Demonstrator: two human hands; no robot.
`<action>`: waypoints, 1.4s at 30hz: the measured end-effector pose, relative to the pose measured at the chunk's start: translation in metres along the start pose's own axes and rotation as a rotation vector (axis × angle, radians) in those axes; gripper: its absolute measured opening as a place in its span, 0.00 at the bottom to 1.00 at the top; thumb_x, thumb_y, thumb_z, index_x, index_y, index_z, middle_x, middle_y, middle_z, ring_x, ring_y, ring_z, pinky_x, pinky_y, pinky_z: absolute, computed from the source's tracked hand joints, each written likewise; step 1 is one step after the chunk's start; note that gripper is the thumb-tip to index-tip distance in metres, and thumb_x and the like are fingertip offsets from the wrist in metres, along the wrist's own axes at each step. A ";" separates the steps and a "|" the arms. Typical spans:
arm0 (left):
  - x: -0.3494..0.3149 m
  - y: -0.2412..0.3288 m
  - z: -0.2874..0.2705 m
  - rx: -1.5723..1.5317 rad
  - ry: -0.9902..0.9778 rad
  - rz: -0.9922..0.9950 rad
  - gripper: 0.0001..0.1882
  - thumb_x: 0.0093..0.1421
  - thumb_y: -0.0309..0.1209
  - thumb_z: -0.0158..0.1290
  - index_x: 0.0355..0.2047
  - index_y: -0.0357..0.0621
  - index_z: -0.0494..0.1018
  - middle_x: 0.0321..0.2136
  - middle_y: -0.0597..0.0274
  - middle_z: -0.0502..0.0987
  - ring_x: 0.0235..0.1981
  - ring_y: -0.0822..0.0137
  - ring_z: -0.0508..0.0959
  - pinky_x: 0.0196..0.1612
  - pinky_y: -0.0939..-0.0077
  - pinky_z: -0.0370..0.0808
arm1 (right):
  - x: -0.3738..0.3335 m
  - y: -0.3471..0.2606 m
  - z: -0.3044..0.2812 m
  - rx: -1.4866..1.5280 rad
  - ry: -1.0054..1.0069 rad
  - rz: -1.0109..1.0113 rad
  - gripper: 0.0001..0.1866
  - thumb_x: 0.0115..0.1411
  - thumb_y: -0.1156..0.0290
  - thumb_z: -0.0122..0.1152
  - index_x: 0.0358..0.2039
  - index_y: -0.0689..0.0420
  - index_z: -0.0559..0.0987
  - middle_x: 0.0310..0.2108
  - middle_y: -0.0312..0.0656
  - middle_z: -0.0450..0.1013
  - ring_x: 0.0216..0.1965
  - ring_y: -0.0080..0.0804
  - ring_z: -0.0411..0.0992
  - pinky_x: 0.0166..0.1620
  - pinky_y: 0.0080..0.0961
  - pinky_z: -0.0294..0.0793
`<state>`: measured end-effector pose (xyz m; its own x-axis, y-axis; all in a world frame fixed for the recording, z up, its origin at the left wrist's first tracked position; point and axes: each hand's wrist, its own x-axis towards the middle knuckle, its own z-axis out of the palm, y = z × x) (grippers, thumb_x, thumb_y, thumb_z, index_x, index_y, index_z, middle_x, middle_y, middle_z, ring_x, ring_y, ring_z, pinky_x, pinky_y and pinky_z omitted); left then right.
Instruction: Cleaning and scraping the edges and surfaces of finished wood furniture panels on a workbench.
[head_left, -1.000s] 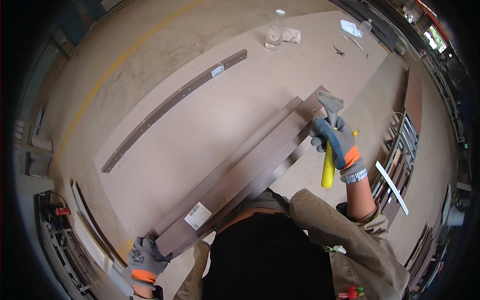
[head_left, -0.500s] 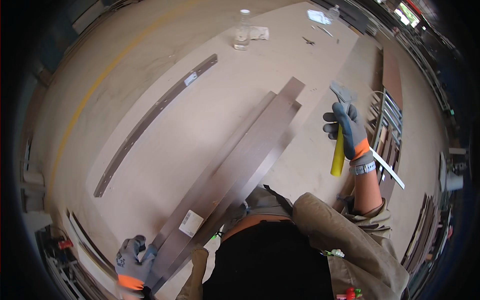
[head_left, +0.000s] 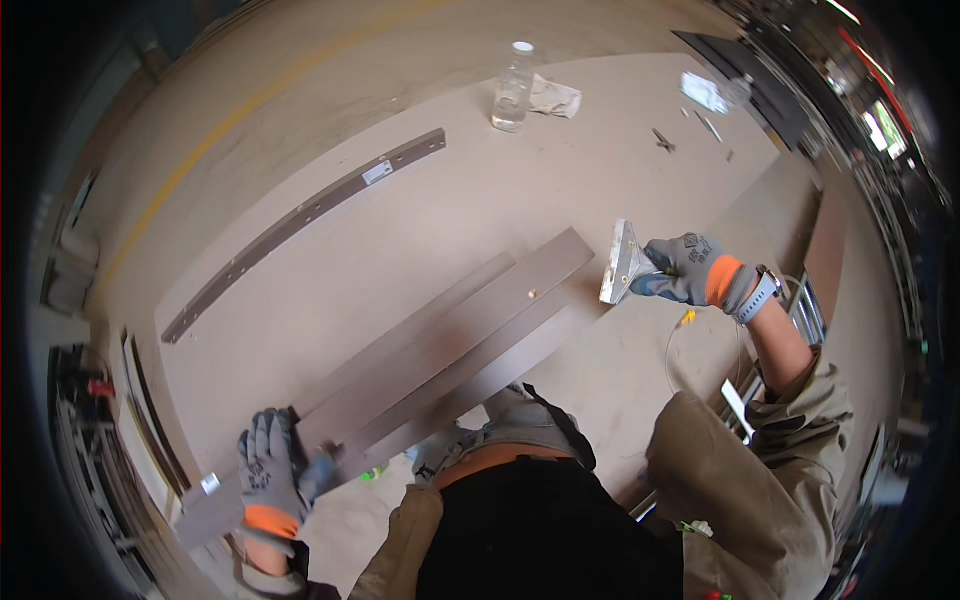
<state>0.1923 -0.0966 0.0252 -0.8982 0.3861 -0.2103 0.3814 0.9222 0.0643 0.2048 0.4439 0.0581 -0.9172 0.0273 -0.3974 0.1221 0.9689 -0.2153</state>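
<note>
My right hand (head_left: 690,268), in a grey glove with an orange cuff, is closed around a scraper (head_left: 622,262). Its broad metal blade points left, just off the far right end of the brown beams (head_left: 470,335); the handle is hidden in the glove. These long, flat-faced beams lie side by side, slanting across the table in front of my body. At their near left end, my left hand (head_left: 268,468), gloved alike, grips a beam, fingers over the top and the blurred thumb on the near side. Left of it, a beam end carries a small white label (head_left: 210,484).
A curved brown strip (head_left: 305,215) with holes and a label lies farther back on the table (head_left: 400,220). Beyond stand a clear bottle (head_left: 513,90) and crumpled paper (head_left: 555,97). Small tools (head_left: 663,140) lie at the far right. A cable with a yellow end (head_left: 686,318) is near my right arm.
My right hand has come down and turned the scraper, so its blade now faces the beams' end. The beams lie flatter across the view, and their large label no longer shows mid-length.
</note>
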 end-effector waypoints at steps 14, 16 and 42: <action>0.007 0.004 0.054 0.013 0.396 -0.447 0.24 0.57 0.43 0.46 0.49 0.39 0.66 0.47 0.48 0.69 0.52 0.51 0.65 0.57 0.59 0.56 | 0.095 -0.010 -0.039 -0.490 -0.330 -0.325 0.28 0.51 0.34 0.49 0.29 0.49 0.75 0.22 0.41 0.73 0.29 0.42 0.73 0.33 0.36 0.70; 0.008 0.006 0.055 0.004 0.399 -0.457 0.24 0.58 0.43 0.46 0.49 0.40 0.66 0.46 0.50 0.70 0.52 0.52 0.65 0.57 0.58 0.55 | 0.099 -0.005 -0.035 -0.520 -0.304 -0.367 0.29 0.50 0.33 0.49 0.30 0.49 0.75 0.22 0.41 0.73 0.29 0.43 0.73 0.33 0.36 0.70; 0.007 -0.001 0.065 0.099 0.444 -0.447 0.20 0.59 0.40 0.45 0.48 0.42 0.67 0.47 0.52 0.70 0.53 0.52 0.64 0.58 0.58 0.53 | 0.098 -0.011 -0.051 -0.662 -0.344 -0.402 0.31 0.50 0.32 0.46 0.36 0.46 0.78 0.30 0.42 0.76 0.34 0.44 0.73 0.38 0.36 0.72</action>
<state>0.2001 -0.0966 -0.0401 -0.9724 -0.0436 0.2293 -0.0521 0.9982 -0.0310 0.0940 0.4482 0.0673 -0.6635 -0.3227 -0.6750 -0.5343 0.8359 0.1255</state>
